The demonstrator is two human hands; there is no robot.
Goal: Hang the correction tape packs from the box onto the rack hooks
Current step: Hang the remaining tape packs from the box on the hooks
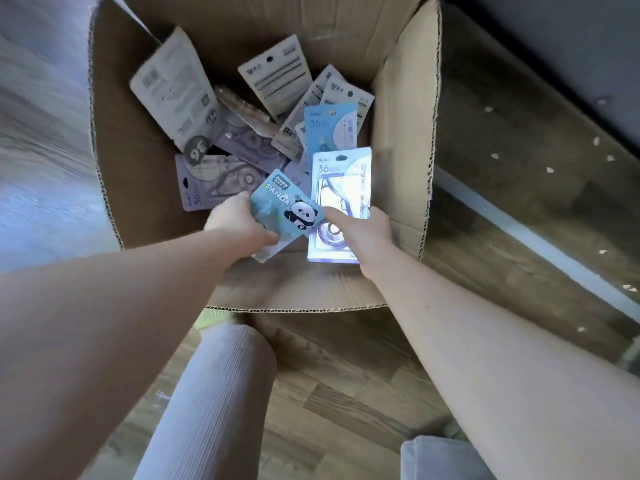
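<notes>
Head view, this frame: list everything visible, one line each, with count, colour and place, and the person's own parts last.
Open brown cardboard box: one, on the floor, flaps up.
Blue panda-print correction tape pack: one, over the box's near side, gripped by the left hand.
Pale lilac "36" blister pack: one, right of the panda pack, held by the right hand.
Light blue "36" pack: one, in the box beyond the lilac pack.
Other loose packs: several, beige, grey and purple, piled in the box; exact count unclear.
Wood-pattern floor: brown, around the box.
Left hand: one.
Right hand: one.
</notes>
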